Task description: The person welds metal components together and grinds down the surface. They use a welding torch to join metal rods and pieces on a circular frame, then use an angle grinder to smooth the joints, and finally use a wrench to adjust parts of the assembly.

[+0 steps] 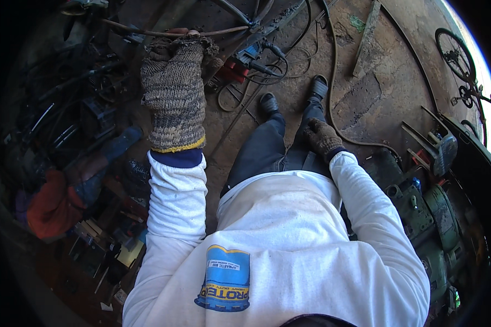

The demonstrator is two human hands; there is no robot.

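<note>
A gloved right hand [323,137] rests against a trousered thigh [300,141], nearer the wearer than the blue power tool [249,54], its finger closure impossible to tell. Left of the tool, a gloved left hand [183,46] closes its fingers around a curved metal rod [223,31]. Right of the tool, cracked floor [387,82] stretches past a hose [331,76] to a bicycle [466,97] at the outer edge.

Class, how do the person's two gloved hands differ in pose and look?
The left hand reaches forward to a thin bar; the right hand lies low by the right thigh. The left hand looks larger here than the right hand. The left glove shows a yellow edge; the right glove shows none. Both gloves look knitted.
</note>
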